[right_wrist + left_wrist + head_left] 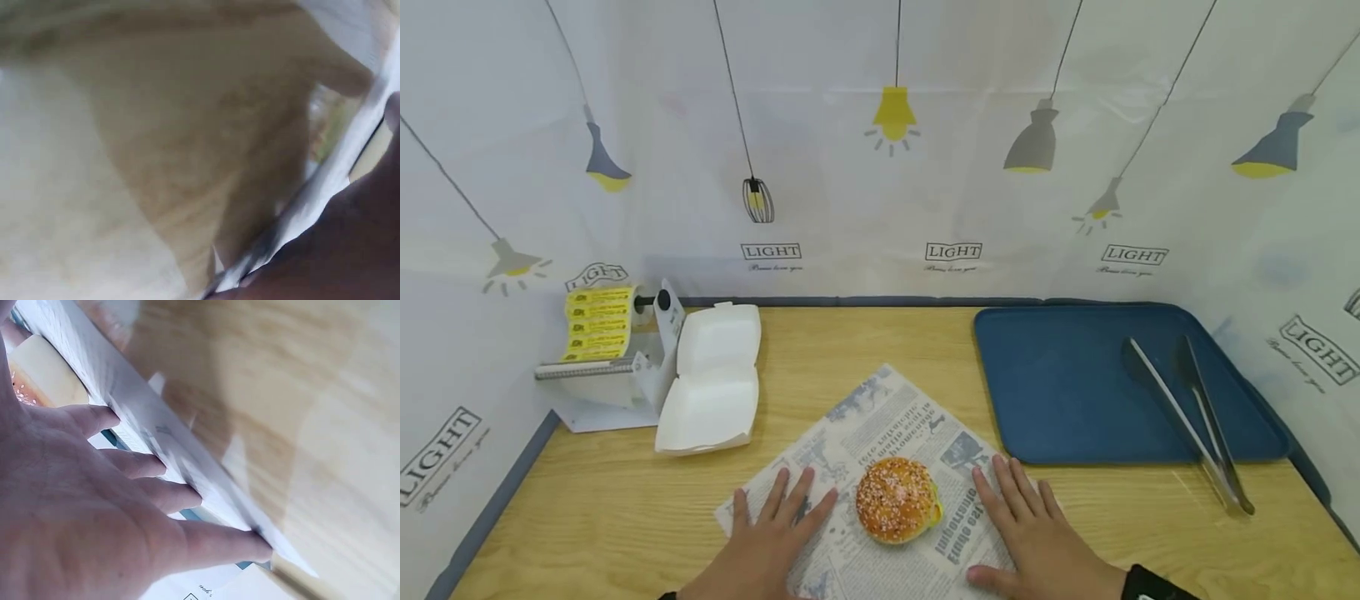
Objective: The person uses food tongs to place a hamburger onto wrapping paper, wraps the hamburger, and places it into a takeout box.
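Observation:
A burger (898, 501) with a sesame-topped bun sits near the middle of a newspaper-print wrapping sheet (891, 417), which lies with one corner pointing away from me. On the sheet's left part rests my left hand (767, 533), fingers straight and spread. My right hand (1037, 537) lies likewise on the right part, its thumb pointing toward the burger. Neither hand touches the burger. In the left wrist view the left fingertips meet the sheet (169, 437) and the bun (50, 372) shows behind the hand. The right wrist view is blurred, with the sheet's edge (312, 200) along the hand.
An open white foam box (715, 408) stands at the left beside a label dispenser (617, 367) with a yellow sticker roll. On the right a blue tray (1052, 383) carries metal tongs (1195, 425), their joined end overhanging its front edge. Printed curtains surround the wooden table (865, 333).

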A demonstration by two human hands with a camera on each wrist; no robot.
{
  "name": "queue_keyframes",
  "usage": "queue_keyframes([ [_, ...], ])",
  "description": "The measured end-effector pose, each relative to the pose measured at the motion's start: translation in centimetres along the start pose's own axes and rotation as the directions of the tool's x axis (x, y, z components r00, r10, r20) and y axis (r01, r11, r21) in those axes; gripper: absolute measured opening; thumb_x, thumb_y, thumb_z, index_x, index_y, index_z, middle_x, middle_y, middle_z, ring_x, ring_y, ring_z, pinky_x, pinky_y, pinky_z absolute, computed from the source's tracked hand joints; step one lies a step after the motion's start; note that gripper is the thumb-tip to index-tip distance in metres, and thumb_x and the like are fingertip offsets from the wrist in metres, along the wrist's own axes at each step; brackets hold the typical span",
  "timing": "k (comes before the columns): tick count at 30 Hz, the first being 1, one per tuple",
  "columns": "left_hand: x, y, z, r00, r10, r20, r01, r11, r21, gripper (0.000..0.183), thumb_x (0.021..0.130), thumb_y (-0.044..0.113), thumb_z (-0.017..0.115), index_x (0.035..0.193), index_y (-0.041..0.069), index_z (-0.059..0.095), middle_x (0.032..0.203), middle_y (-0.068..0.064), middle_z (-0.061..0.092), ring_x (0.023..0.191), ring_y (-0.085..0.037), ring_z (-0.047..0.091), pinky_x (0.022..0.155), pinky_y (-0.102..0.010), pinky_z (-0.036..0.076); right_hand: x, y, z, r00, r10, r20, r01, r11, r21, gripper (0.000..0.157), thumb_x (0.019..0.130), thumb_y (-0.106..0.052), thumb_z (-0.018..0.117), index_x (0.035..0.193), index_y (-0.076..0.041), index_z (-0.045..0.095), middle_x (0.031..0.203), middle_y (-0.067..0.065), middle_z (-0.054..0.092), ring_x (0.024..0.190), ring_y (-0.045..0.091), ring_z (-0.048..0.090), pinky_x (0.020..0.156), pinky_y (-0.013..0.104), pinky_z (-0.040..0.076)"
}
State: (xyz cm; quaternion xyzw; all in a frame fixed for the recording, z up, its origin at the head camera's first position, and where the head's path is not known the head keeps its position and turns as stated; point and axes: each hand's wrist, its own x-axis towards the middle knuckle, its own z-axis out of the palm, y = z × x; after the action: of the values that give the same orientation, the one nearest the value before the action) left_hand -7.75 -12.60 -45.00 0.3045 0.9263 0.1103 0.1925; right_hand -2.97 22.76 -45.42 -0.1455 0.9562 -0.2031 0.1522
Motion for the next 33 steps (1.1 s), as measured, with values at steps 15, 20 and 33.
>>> queue_keyframes([
  [15,2.1,0.3,-5.5,0.994,-0.014,-0.11,0.006,0.997,-0.072,0.091,0.078,0.063,0.064,0.149,0.01,0.04,0.158,-0.027,0.031,0.138,-0.046,0.036,0.104,-0.072,0.038,-0.2,1.1,0.2,0.999,0.031,0.006,-0.031,0.998,-0.046,0.101,0.082,-0.074,0.046,0.156,-0.011,0.02,0.164,0.025,0.009,0.148,0.045,0.002,0.11,0.078,0.013],
  [20,7.5,1.2,-9.0,0.969,0.105,-0.223,-0.107,0.994,0.001,0.09,0.084,0.053,0.064,0.154,0.009,0.029,0.16,-0.028,0.024,0.135,-0.046,0.039,0.109,-0.063,0.041,0.1,1.2,0.5,1.0,0.019,0.015,-0.019,0.999,-0.029,0.099,0.083,-0.071,0.047,0.156,-0.01,0.02,0.164,0.026,0.009,0.147,0.046,0.002,0.11,0.079,0.013],
  [33,18.5,-1.4,-7.3,0.993,-0.043,-0.107,0.054,0.994,0.097,0.105,0.07,0.074,0.063,0.156,0.033,0.02,0.167,-0.018,0.007,0.148,-0.047,0.001,0.111,-0.081,0.008,0.4,1.5,1.8,0.999,-0.007,-0.033,0.005,0.998,-0.056,0.097,0.084,-0.071,0.047,0.155,-0.01,0.023,0.164,0.024,0.012,0.139,0.011,-0.023,0.112,0.075,0.016],
])
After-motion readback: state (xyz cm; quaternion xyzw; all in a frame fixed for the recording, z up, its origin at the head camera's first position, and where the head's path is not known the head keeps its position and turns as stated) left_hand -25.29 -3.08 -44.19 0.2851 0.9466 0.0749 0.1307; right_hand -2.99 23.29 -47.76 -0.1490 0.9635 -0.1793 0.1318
